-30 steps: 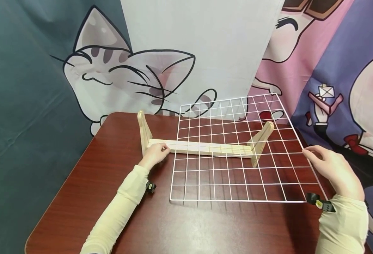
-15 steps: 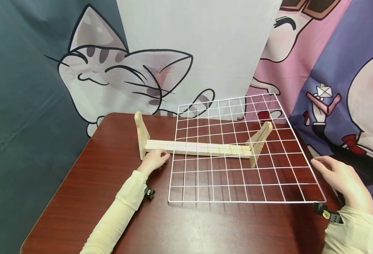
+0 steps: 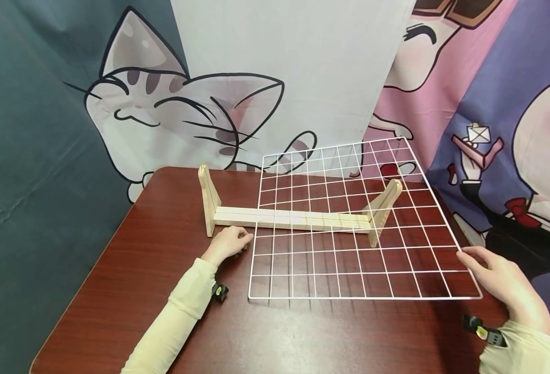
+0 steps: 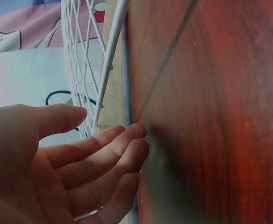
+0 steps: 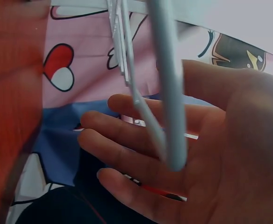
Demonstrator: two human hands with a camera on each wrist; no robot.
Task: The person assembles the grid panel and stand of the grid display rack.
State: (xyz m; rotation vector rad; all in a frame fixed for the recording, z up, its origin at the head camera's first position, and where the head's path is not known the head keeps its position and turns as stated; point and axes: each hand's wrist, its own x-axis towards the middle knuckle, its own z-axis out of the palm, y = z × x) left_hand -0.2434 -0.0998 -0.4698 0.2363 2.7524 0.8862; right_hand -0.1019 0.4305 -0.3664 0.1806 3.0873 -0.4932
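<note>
A white wire grid panel (image 3: 350, 298) leans across a pale wooden stand (image 3: 236, 214), its far edge raised. The stand has a long slatted rail between two upright end pieces. My left hand (image 3: 228, 244) is beside the panel's left edge, in front of the rail. In the left wrist view, a gap shows between that thumb and the relaxed fingers (image 4: 127, 140), with the panel's wire (image 4: 110, 51) just beyond. My right hand (image 3: 504, 280) is at the panel's right edge. Its long fingers (image 5: 127, 156) extend on one side of the corner wire (image 5: 171, 93), the thumb on the other.
Everything rests on a reddish-brown table (image 3: 331, 337). A fabric backdrop (image 3: 340, 62) with cartoon animals hangs behind it and along the sides. The stand's right end piece (image 3: 382, 210) is seen through the grid.
My left hand has drawn back from the rail towards the table's front. My right hand has slid nearer along the panel's right edge. Panel and stand keep their places.
</note>
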